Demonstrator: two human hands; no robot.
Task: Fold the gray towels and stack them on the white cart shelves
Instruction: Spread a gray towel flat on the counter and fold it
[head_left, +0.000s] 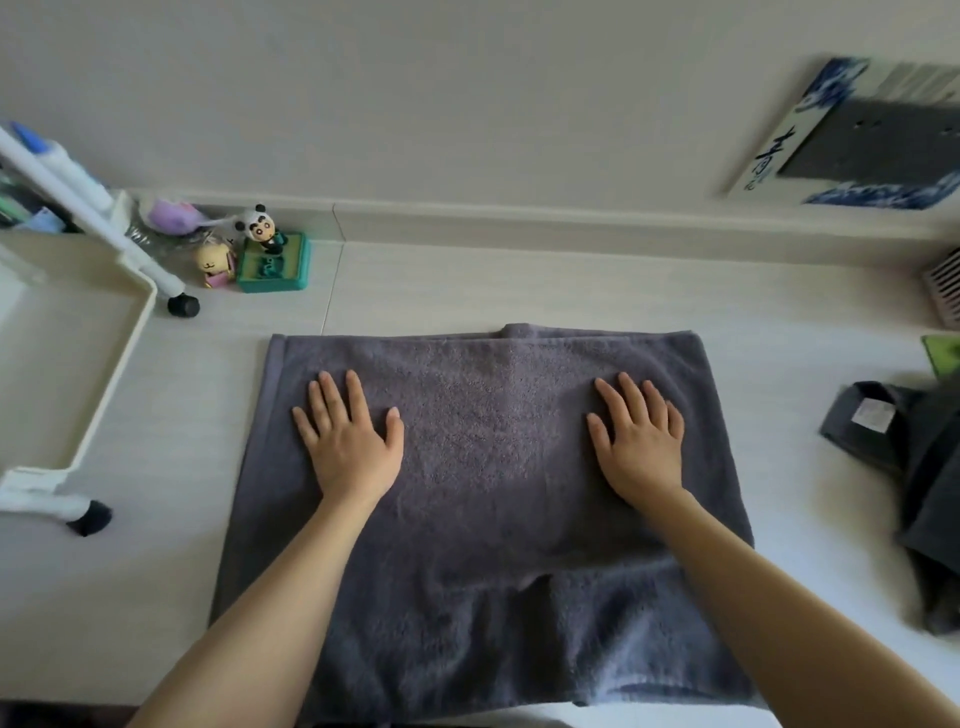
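A gray towel (483, 467) lies spread flat on the pale floor in front of me, doubled over with its far edges nearly aligned. My left hand (348, 436) rests palm down on its left half, fingers apart. On the right half, my right hand (641, 441) presses flat in the same way. Neither hand grips the cloth. The white cart (104, 374) stands at the left, its lowest shelf bare where I can see it. More dark gray towels (919, 467) lie crumpled at the right edge.
Small toy figures and a green box (272, 260) sit by the baseboard next to the cart's black wheel (183, 305). A framed picture (857, 145) leans on the wall at the upper right. A vent grille (943, 286) is at the far right.
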